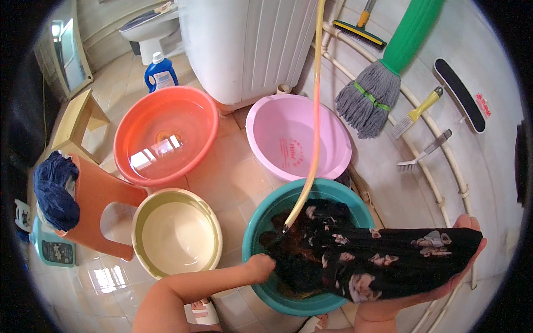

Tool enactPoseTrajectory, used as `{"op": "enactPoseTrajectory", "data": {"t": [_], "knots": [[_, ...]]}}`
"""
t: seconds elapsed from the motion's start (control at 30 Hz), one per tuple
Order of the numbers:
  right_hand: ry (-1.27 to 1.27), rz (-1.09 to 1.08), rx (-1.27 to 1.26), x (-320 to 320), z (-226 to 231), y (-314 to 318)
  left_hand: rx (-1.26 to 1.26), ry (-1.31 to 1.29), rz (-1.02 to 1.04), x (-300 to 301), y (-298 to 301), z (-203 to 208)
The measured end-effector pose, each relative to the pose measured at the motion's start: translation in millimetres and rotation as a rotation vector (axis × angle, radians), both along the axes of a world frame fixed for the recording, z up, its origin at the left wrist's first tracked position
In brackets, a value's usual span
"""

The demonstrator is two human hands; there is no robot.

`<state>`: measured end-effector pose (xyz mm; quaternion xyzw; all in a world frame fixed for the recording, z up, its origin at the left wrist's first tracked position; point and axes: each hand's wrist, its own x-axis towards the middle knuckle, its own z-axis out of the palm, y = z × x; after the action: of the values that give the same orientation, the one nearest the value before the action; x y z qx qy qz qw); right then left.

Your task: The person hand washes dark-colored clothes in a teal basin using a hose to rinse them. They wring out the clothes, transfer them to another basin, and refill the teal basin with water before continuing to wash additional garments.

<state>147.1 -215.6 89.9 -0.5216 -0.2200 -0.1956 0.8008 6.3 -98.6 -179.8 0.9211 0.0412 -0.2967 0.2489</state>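
A black garment (388,258) with a pale printed pattern reaches up and right out of a teal basin (261,208). My right hand (473,236) grips its far right end, thumb at the upper corner and palm under the cloth. The rest of the garment lies bunched and wet in dark water. At the basin's left rim, my left hand (260,269) is closed; what its fingers hold, if anything, is hidden. A yellowish hose (316,111) hangs from above, its dark tip down at the wet cloth.
An orange basin (208,139) of water, a pink basin (255,125) and a cream basin (139,233) surround me. A stool (105,200) bears dark blue cloth. A white appliance (244,50) stands behind. A mop (369,100) and brushes hang along the right wall by pipes.
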Motion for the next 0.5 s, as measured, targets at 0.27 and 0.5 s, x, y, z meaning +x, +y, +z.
{"op": "enactPoseTrajectory", "data": {"t": [0.27,0.5], "knots": [[0.264,1.228,-1.201,29.9,-62.1,39.1,-0.213,-0.551,0.532,-6.5,22.2,25.0],[-0.584,0.973,-1.998,41.7,-184.7,24.5,0.49,-0.792,0.495,-19.1,33.6,50.1]]}}
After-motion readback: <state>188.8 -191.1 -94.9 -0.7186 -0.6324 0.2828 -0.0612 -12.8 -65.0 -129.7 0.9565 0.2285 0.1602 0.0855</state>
